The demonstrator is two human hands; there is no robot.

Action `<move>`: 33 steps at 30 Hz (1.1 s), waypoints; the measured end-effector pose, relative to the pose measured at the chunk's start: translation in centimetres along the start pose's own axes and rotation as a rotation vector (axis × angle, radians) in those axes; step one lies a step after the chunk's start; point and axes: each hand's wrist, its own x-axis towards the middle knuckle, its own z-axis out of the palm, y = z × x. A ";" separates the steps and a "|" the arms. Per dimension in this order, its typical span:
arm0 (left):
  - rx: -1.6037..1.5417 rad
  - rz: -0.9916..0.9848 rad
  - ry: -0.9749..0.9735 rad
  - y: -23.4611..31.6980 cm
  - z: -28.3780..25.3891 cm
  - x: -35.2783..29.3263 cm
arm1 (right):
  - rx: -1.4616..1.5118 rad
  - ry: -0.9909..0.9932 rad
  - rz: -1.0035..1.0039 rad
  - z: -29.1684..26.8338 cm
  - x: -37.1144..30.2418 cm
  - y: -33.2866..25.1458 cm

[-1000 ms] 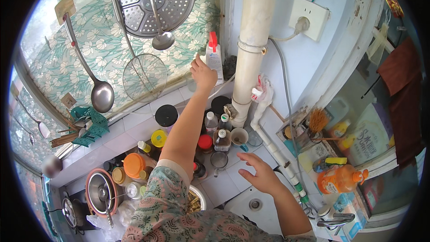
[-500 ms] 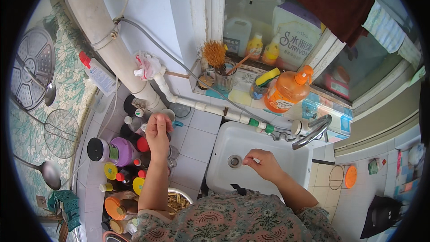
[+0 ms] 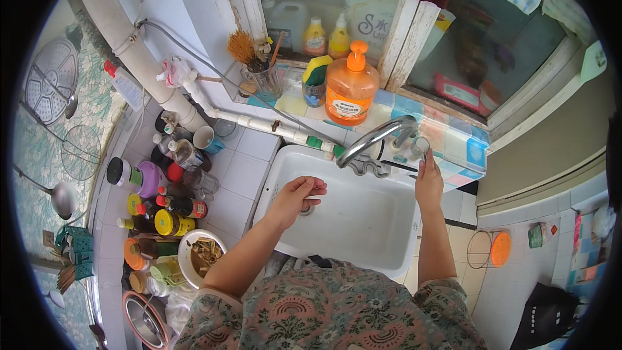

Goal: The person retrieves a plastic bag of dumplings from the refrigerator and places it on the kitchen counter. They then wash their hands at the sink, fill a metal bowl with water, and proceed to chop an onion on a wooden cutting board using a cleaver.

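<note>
Your right hand [image 3: 428, 181] is at the round handle [image 3: 420, 147] beside the curved metal tap [image 3: 379, 139], at the far right corner of the white sink [image 3: 369, 223]; whether its grip closes on the handle, you cannot tell. Your left hand [image 3: 295, 201] hangs over the sink's left side, loosely curled, its grip narrow but not closed. Behind the sink stands an orange pump bottle [image 3: 350, 87]; bottles and jars crowd the tabletop [image 3: 245, 159] to your left.

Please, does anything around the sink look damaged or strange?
Yes. The window frame has worn, chipped paint, and a plastic bag is bunched at the thin white pipe's upper end, an unusual place. I see no clear spill in the sink.
</note>
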 end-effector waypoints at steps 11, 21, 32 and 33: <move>-0.420 0.027 0.168 -0.6 4.4 3.1 | -0.018 0.135 -0.378 -1.5 4.8 4.6; -0.461 0.175 0.282 -3.7 4.7 4.0 | 1.806 -0.798 0.677 11.8 -6.6 -10.1; 0.955 0.158 0.470 -8.4 1.0 5.9 | 2.026 -0.852 1.193 13.0 -9.6 -16.3; 0.971 0.173 0.422 -8.2 1.3 5.8 | 2.024 -0.819 1.104 14.3 -8.6 -14.0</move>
